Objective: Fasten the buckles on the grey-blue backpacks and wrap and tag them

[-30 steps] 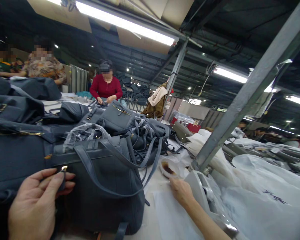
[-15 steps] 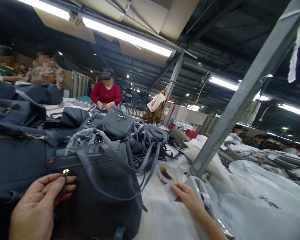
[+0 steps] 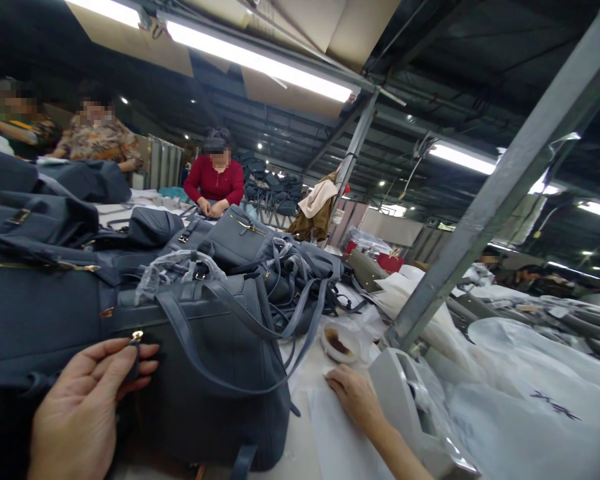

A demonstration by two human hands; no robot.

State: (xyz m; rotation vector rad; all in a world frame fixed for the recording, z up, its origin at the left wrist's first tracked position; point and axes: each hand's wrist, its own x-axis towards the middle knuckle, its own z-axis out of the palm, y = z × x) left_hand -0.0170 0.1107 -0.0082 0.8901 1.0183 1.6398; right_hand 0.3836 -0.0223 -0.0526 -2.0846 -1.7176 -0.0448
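A dark blue leather bag (image 3: 215, 373) stands in front of me, with long looped straps (image 3: 245, 327) on its upper front. My left hand (image 3: 87, 393) pinches a leather zipper pull (image 3: 133, 363) with a gold metal end, against the bag's left side. To the bag's right, my right hand (image 3: 355, 397) is low over the table, its fingers curled and pressed together. It lies over the far end of a white paper sheet (image 3: 337, 437), just below a round white dish (image 3: 337, 343) holding a brown substance. Whether anything is between the right fingertips is hidden.
Several more dark blue bags (image 3: 35, 313) crowd the left and middle of the table. A grey tape dispenser-like holder (image 3: 400, 400), a slanted metal post (image 3: 490, 180) and white plastic wrapping (image 3: 520, 393) stand at right. A co-worker in red (image 3: 215, 180) works across the table.
My right hand has moved down and slightly left toward the table; the small white paper piece it held no longer shows. My left hand keeps its pinch on the zipper pull. The view has shifted slightly.
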